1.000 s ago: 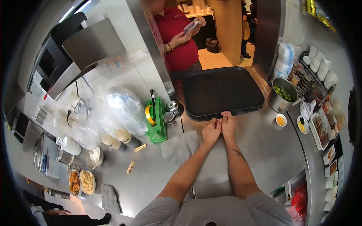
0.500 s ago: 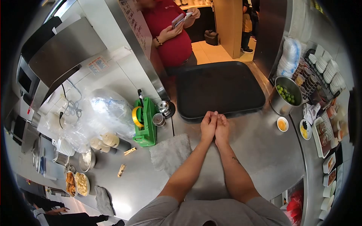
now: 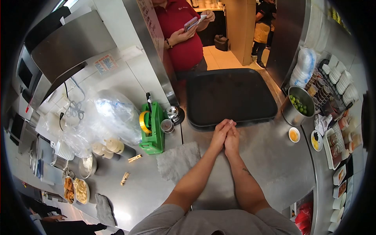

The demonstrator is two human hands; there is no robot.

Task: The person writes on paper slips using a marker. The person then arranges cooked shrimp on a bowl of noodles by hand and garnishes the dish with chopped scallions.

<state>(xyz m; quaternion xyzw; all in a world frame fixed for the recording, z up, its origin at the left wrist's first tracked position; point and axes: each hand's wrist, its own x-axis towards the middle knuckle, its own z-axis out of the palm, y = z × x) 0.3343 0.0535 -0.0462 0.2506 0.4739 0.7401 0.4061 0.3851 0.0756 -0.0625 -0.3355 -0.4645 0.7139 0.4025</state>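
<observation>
Straight ahead of me my left hand (image 3: 220,135) and my right hand (image 3: 232,140) rest pressed together, fingers folded against each other, with no object showing between them. Both lie at the near edge of a large black tray (image 3: 231,98), fingertips overlapping its rim in this view. The tray's surface is bare. Left of my forearms a grey cloth (image 3: 178,161) lies flat on the steel counter (image 3: 270,164). A small white bowl of something yellow-orange (image 3: 293,135) stands to the right of my hands.
At the left stand a green holder with yellow tape (image 3: 153,133), a call bell (image 3: 174,114), squeeze bottles (image 3: 114,146) and food containers (image 3: 81,191). A metal pot of limes (image 3: 293,113) stands right. Beyond the counter, a person in red (image 3: 178,39) holds a phone.
My view has shifted slightly, so the scene sits a little lower. My hands stay clasped by the tray. More of a person in the far doorway shows.
</observation>
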